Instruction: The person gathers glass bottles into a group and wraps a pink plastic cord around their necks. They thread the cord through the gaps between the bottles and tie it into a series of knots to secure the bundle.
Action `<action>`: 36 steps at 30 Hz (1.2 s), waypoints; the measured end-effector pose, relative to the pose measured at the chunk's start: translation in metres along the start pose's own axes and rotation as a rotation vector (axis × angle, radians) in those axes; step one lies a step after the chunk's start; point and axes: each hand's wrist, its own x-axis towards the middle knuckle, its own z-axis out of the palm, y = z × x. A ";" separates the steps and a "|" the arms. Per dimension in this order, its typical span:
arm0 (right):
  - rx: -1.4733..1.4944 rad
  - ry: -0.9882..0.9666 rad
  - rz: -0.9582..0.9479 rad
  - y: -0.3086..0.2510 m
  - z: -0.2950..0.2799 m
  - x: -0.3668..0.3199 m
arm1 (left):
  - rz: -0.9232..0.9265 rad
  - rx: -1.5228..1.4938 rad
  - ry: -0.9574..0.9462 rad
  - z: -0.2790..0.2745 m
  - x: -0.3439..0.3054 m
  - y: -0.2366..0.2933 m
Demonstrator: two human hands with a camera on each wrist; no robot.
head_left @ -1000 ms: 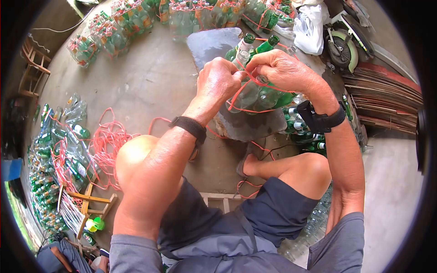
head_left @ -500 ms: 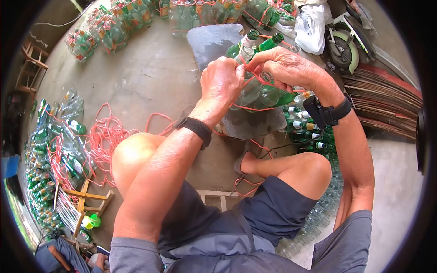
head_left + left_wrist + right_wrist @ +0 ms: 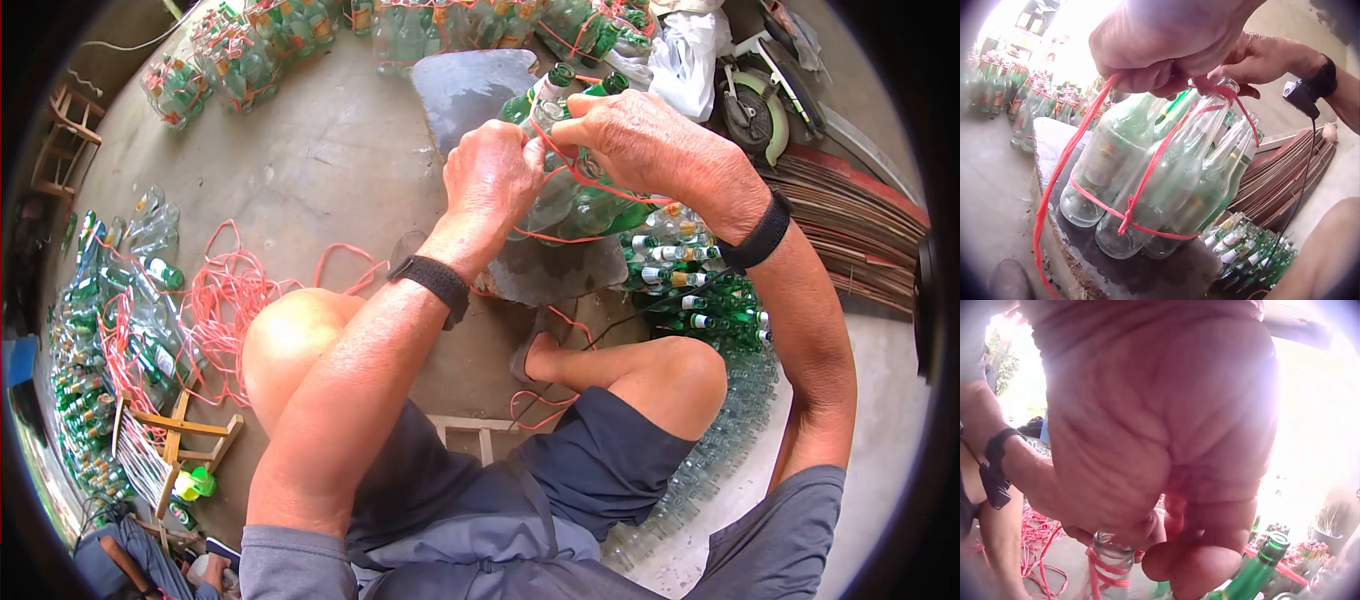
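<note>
A bundle of clear and green bottles (image 3: 1166, 169) stands on a grey slab (image 3: 560, 272), with red twine (image 3: 1129, 215) around its lower part and bottle necks. My left hand (image 3: 490, 180) pinches the red twine above the bottles; a length hangs from it in the left wrist view. My right hand (image 3: 665, 145) is over the necks with fingers bent on the twine. In the right wrist view, twine wraps a clear bottle neck (image 3: 1112, 562) beside the fingers, and a green neck (image 3: 1266, 553) stands to the right.
Tangled red twine (image 3: 225, 320) lies on the floor at left. Tied bottle bundles (image 3: 240, 75) line the back. More bottles (image 3: 700, 290) lie right of the slab, near stacked flat sheets (image 3: 850, 225). A wooden stool (image 3: 190, 430) is at lower left.
My right hand and forearm have moved to the right, with the red twine drawn along the bottle necks. My left hand has stayed nearly in place, still pinching the twine.
</note>
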 end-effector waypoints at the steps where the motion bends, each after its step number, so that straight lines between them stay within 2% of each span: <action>1: -0.047 -0.012 -0.028 -0.001 -0.003 0.001 | -0.011 -0.018 -0.021 0.000 0.000 0.000; 8: -0.138 0.019 -0.121 0.008 -0.008 0.001 | -0.018 -0.073 -0.023 0.003 -0.001 0.001; 12: -0.104 0.031 -0.056 0.004 -0.015 0.003 | -0.050 -0.158 -0.065 0.003 -0.001 0.001; 17: -0.163 0.110 -0.177 0.013 -0.012 0.006 | -0.011 -0.149 -0.080 0.006 -0.001 0.000; 21: -0.116 0.116 -0.176 0.017 -0.017 0.005 | -0.032 -0.202 -0.107 0.007 -0.001 0.002; 23: -0.051 0.057 -0.068 0.019 -0.022 0.004 | -0.041 -0.213 -0.112 0.007 -0.004 0.004; 27: 0.026 0.107 -0.068 0.027 -0.018 -0.001 | 0.011 -0.242 -0.073 0.011 -0.006 0.004; 29: 0.359 0.118 -0.012 0.025 -0.019 -0.003 | 0.019 -0.263 -0.071 0.012 -0.005 0.004; 30: 0.358 0.118 -0.014 0.023 -0.019 -0.005 | 0.023 -0.287 -0.071 0.012 -0.006 0.005; 32: 0.569 0.015 0.206 0.019 -0.018 -0.010 | 0.031 -0.313 -0.072 0.013 -0.006 0.006; 36: 0.574 0.018 0.225 0.027 -0.014 -0.016 | 0.028 -0.314 -0.091 0.016 -0.005 0.006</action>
